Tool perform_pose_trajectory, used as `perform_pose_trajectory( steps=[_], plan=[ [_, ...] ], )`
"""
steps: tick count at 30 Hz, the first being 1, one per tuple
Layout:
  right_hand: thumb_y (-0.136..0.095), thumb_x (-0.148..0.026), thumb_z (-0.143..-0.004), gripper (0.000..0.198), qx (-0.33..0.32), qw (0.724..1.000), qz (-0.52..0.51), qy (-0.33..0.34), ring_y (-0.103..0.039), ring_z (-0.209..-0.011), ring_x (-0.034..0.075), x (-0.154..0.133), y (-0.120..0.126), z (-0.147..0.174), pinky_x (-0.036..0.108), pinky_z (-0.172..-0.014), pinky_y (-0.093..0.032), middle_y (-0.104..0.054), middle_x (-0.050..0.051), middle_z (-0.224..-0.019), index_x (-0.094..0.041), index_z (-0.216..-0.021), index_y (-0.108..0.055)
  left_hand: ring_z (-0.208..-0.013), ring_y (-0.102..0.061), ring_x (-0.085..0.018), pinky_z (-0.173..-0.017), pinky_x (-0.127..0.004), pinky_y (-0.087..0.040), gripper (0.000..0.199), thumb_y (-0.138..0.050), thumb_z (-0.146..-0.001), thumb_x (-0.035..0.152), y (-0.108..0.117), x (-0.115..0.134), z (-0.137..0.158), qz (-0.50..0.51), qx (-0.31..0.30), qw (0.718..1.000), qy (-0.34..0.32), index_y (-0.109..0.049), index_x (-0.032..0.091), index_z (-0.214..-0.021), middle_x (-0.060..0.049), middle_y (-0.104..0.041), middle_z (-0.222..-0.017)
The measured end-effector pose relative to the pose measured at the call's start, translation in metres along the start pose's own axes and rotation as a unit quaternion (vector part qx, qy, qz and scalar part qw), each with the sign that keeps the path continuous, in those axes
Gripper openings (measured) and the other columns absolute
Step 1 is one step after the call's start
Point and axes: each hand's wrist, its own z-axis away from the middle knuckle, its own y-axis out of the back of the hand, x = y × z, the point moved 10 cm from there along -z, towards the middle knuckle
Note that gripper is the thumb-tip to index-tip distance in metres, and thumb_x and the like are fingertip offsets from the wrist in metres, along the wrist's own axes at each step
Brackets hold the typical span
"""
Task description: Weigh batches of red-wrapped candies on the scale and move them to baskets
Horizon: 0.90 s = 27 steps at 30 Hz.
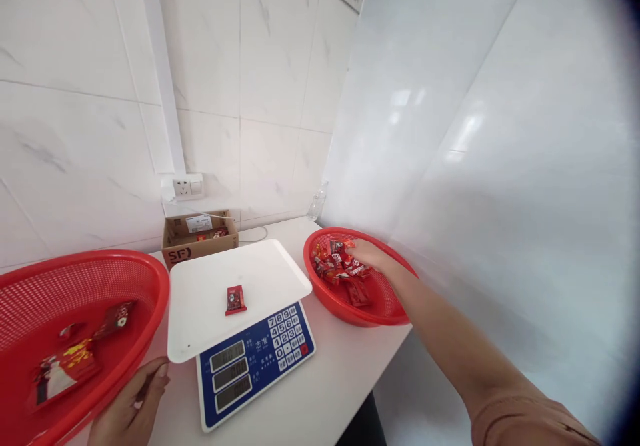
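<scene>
My right hand (369,254) reaches into the red plastic basket (313,273) on the right, its fingers closed on a small red candy packet (349,244) among other wrapped candies (336,263). Fingertips are partly hidden. My left hand (131,403) is low at the left, between the left basket (160,286) and the scale, with its fingers curled in; nothing shows in them. One red-wrapped candy (235,300) lies on the white pan (200,299) of the digital scale (260,359).
The large left basket holds a red packet with yellow lettering (70,369) and a dark red packet (116,319). Behind the scale stands an open cardboard box (200,245) with some packets inside. A clear bottle (317,203) stands in the corner, and a socket (188,187) is on the tiled wall.
</scene>
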Motion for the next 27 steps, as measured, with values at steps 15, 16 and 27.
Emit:
perform_pose_trajectory(
  steps=[15,16,27],
  plan=[
    [-0.047,-0.037,-0.087,0.023,-0.061,0.962,0.163,0.210,-0.061,-0.087,0.024,-0.190,-0.067,0.042,0.028,-0.068,-0.039,-0.067,0.012,-0.096,-0.019,-0.092,-0.061,-0.070,-0.065,-0.018,-0.064,-0.026,-0.055,0.038,-0.050,-0.074,0.055,-0.005,0.009,-0.002,0.021,-0.095,0.992,0.084,-0.062,0.021,-0.086,-0.003,-0.067,-0.076],
    [-0.048,-0.036,-0.086,0.023,-0.061,0.958,0.173,0.218,-0.061,-0.088,0.025,-0.197,-0.073,0.043,0.028,-0.069,-0.039,-0.067,0.012,-0.097,-0.018,-0.092,-0.061,-0.070,-0.065,-0.018,-0.064,-0.026,-0.055,0.038,-0.050,-0.074,0.055,-0.005,0.009,-0.002,0.022,-0.094,0.992,0.084,-0.062,0.021,-0.085,-0.003,-0.067,-0.077],
    [-0.031,-0.038,-0.094,0.030,-0.014,0.963,0.151,0.224,-0.061,-0.077,0.017,-0.201,-0.051,0.039,0.023,-0.059,-0.035,-0.068,0.007,-0.090,-0.020,-0.096,-0.056,-0.073,-0.065,-0.017,-0.066,-0.026,-0.054,0.037,-0.049,-0.076,0.054,-0.006,0.006,0.000,0.027,-0.100,0.991,0.087,-0.062,0.022,-0.088,-0.002,-0.066,-0.079]
  ],
)
